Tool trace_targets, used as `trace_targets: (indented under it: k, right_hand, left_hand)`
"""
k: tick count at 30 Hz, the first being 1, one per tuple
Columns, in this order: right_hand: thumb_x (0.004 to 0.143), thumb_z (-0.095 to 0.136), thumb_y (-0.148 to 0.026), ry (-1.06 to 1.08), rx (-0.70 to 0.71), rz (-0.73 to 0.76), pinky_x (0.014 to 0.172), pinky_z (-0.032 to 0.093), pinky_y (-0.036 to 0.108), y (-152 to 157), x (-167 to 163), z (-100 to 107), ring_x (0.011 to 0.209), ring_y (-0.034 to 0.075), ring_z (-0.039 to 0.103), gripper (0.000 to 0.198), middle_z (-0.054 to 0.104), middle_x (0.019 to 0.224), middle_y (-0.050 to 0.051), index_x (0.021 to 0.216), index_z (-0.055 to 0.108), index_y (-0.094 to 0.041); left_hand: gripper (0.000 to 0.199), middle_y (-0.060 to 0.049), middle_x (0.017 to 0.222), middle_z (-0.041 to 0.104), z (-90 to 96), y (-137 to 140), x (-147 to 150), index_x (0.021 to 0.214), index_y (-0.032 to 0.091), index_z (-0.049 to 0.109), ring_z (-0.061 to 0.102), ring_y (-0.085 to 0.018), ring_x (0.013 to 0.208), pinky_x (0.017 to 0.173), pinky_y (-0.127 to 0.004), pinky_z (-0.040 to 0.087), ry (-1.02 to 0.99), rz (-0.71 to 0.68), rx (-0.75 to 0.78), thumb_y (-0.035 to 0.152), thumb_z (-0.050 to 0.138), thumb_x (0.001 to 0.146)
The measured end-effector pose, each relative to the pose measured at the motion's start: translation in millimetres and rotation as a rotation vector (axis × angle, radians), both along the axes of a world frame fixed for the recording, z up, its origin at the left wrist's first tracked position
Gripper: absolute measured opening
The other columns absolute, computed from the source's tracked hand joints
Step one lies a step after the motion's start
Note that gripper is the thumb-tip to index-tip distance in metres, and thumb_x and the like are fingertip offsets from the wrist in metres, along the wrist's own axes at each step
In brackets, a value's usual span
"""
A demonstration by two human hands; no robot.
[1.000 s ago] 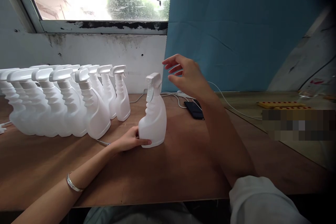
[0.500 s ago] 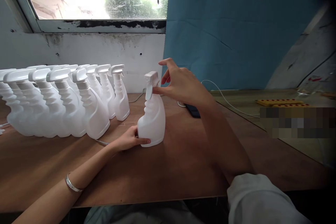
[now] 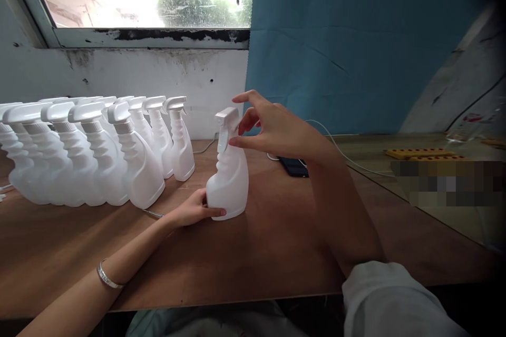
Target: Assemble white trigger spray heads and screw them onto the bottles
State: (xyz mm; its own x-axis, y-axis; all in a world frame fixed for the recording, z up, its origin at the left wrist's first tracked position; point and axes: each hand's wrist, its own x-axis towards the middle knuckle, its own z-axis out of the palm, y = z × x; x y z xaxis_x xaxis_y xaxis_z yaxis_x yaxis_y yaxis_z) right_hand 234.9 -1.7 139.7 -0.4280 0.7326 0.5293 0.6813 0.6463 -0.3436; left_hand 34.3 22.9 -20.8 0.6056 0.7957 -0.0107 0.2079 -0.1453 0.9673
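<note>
A white spray bottle (image 3: pixel 231 184) stands upright on the table in front of me, its trigger head (image 3: pixel 228 118) pointing away to the left. My left hand (image 3: pixel 195 208) is closed round the lower part of the bottle, thumb across its front. Up at the neck, my right hand (image 3: pixel 272 126) has its thumb against the collar just under the trigger and its curled fingers at the other side. The right index finger stretches out above the head, touching nothing. The collar is largely hidden by the trigger and thumb.
Several white spray bottles (image 3: pixel 138 168) stand in close rows at the left. A dark phone (image 3: pixel 292 167) with a white cable lies behind my right wrist. Yellow strips with red dots (image 3: pixel 421 154) rest at the far right. A window and blue sheet (image 3: pixel 336 47) are behind the table.
My right thumb has slid slightly lower on the neck, and the right fingers have curled in closer to the trigger head. The left hand and bottle are almost unmoved.
</note>
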Motion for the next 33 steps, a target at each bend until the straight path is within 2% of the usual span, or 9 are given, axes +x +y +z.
trace_targets:
  k: [5,8,17,21,27,33]
  right_hand:
    - [0.070,0.060,-0.041,-0.013,0.150,-0.150,0.069,0.039,0.038,1.2,-13.0,-6.0,0.074,0.025,0.056,0.060,0.058,0.074,0.003,0.122,0.039,-0.020]
    - [0.071,0.060,-0.039,0.008,0.128,-0.132,0.069,0.038,0.037,2.7,-16.3,-7.3,0.076,0.026,0.057,0.057,0.057,0.070,0.003,0.120,0.041,-0.018]
    - [0.072,0.062,-0.030,0.086,0.005,0.056,0.073,0.042,0.036,10.0,-4.2,-3.1,0.084,0.023,0.057,0.048,0.058,0.077,0.001,0.116,0.046,-0.023]
    - [0.070,0.064,-0.029,0.086,-0.054,0.207,0.074,0.045,0.033,18.2,3.1,-1.6,0.084,0.019,0.057,0.051,0.061,0.085,0.001,0.117,0.044,-0.023]
    - [0.068,0.066,-0.032,0.223,-0.216,0.349,0.068,0.046,0.027,47.3,4.8,-12.2,0.085,0.015,0.057,0.051,0.061,0.097,0.001,0.115,0.044,-0.025]
    - [0.068,0.067,-0.031,0.257,-0.360,0.525,0.072,0.047,0.028,59.4,5.1,-18.5,0.088,0.016,0.058,0.055,0.061,0.101,0.003,0.117,0.042,-0.024]
  left_hand:
    - [0.053,-0.008,0.115,0.061,0.7,-0.1,0.6,0.108,0.014,0.054,0.052,-0.026,0.109,0.093,-0.039,0.041,-0.007,-0.003,-0.008,0.032,0.073,0.061]
    - [0.054,-0.008,0.115,0.060,1.1,-0.4,0.5,0.108,0.014,0.054,0.052,-0.027,0.110,0.093,-0.039,0.041,-0.003,0.001,-0.008,0.032,0.073,0.061]
    - [0.054,-0.009,0.116,0.059,-0.8,1.3,-0.1,0.110,0.014,0.052,0.051,-0.026,0.110,0.093,-0.039,0.041,0.016,-0.004,0.013,0.032,0.072,0.063]
    - [0.055,-0.009,0.117,0.059,-1.2,2.1,-0.6,0.110,0.013,0.052,0.051,-0.027,0.110,0.093,-0.039,0.041,0.012,-0.004,0.009,0.033,0.072,0.063]
    - [0.055,-0.008,0.117,0.059,-2.7,3.3,-2.0,0.111,0.015,0.053,0.051,-0.026,0.110,0.094,-0.040,0.041,-0.003,-0.001,0.002,0.033,0.072,0.062]
    - [0.055,-0.009,0.118,0.059,-1.7,2.5,-1.3,0.110,0.014,0.053,0.052,-0.027,0.109,0.093,-0.039,0.041,0.021,0.009,0.006,0.034,0.072,0.062]
